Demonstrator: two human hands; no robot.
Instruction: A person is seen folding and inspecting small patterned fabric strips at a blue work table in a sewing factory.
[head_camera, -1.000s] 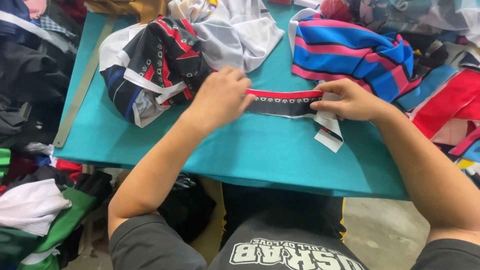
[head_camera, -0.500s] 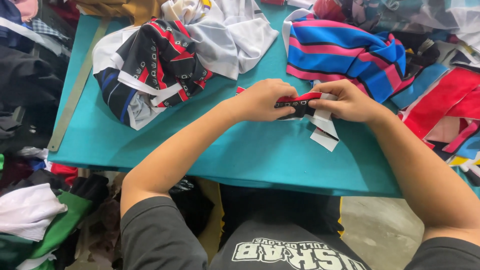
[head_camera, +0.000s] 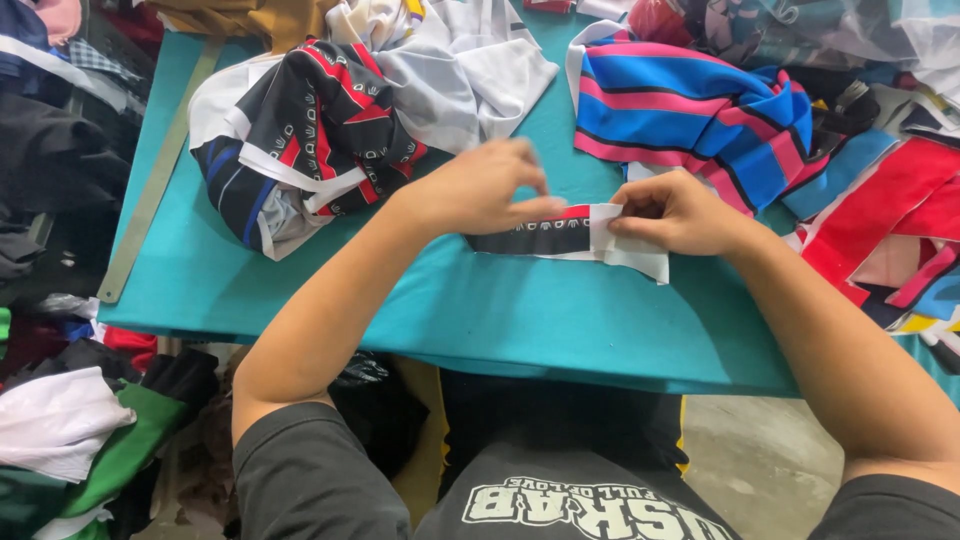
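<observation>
Fabric strip (head_camera: 535, 238), folded a moment ago, now spread on teal counter (head_camera: 500, 320); left hand (head_camera: 480, 190) and right hand (head_camera: 680, 212) each pinching it.

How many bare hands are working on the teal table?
2. The left hand pinches the left part of the small black, red and white fabric strip; the right hand grips its white right end. Both hover over the teal cloth-covered table. No other hands show.

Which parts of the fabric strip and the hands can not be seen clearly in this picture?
- Fabric strip, head view: its middle top edge hidden under the left hand; its right end covered by the right hand.
- Left hand's fingertips: motion-blurred.
- Strip's small pattern: too small to tell.
- Grip on the strip: unclear for both hands.
</observation>
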